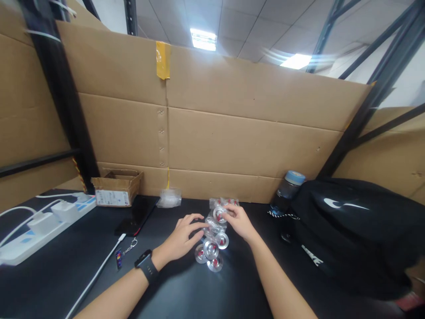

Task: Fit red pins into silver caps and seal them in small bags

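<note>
Silver and shiny, the upper disc [218, 213] is near the middle of the black surface [179, 292], straight in front of me. It has a red part in its centre, and crinkled clear plastic wrap [216, 226] lies just on my side of it. Closer to me, the lower discs [211, 249] make a small group, partly one over another; behind are some wrapped pieces [229, 202], also with red spots.

I judge that each disc is light and stiff, probably of thin metal, with a smooth face that could slip under the fingers. Its rim seems the best place to take hold, because pressing on the red centre may disturb it. The wrap looks soft and noisy, weak against tearing, and I think it would cling or slide if I pull it from one side only.

My right hand [241, 223] comes in from the right with the wrist low, and its fingertips seem to pinch the upper disc at the right edge. My left hand [186, 236] is palm down, its fingers spread and slightly bent, with the tips at the left border of the wrap. Both forearms point inward, toward this wrap.
</note>
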The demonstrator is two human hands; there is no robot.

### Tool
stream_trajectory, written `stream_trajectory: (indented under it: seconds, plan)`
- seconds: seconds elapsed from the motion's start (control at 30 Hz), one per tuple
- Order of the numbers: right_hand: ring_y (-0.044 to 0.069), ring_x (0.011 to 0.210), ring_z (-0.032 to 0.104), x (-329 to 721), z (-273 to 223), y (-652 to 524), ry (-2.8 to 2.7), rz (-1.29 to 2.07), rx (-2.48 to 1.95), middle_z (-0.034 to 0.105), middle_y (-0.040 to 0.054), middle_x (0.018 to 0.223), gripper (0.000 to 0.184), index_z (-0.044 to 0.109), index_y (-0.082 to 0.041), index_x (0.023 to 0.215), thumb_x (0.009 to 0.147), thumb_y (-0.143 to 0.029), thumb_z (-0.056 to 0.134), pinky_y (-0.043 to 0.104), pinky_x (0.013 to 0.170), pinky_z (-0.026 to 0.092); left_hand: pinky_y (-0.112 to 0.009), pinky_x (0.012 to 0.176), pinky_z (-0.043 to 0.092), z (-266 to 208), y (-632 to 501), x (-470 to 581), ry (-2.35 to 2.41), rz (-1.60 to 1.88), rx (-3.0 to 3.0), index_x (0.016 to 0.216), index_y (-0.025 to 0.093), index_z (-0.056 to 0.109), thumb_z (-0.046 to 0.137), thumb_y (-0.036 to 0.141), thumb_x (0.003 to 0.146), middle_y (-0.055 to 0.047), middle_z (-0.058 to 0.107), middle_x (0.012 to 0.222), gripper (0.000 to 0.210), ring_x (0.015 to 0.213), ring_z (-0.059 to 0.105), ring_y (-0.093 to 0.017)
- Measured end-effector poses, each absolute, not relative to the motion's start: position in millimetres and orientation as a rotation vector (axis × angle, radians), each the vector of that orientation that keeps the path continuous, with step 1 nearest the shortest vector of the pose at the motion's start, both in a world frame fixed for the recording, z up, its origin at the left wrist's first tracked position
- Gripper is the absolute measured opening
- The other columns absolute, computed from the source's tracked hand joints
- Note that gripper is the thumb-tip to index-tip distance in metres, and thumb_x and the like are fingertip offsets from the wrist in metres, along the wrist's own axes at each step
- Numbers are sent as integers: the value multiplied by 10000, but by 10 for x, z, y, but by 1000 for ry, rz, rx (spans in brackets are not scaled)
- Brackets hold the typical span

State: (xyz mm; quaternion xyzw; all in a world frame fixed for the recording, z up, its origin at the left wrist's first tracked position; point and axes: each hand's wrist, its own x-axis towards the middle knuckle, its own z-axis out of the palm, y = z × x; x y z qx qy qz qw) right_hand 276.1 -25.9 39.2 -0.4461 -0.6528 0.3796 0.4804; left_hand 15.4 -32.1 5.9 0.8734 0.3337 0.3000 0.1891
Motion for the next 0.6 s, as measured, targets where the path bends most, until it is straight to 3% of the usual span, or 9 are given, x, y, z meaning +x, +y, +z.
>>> stream_trajectory:
  seconds: [0.23,0.6]
  plan:
    - [131,591,581,2822,342,-240,-1609,972,-1209,733,37,793,259,763,-133,955,783,-319,711,249,585,443,-368,1105,420,2,-271,195,719,805,2225,1252,293,702,535,407,996,-52,686,1282,326,1229,585,-213]
    - [175,745,675,2812,289,-226,-1666,971,-1161,749,60,881,234,757,-147,966,807,-308,700,302,746,523,-355,1073,457,-4,-259,190,695,759,2168,1160,278,747,606,332,939,-48,714,1235,267,1168,632,-217]
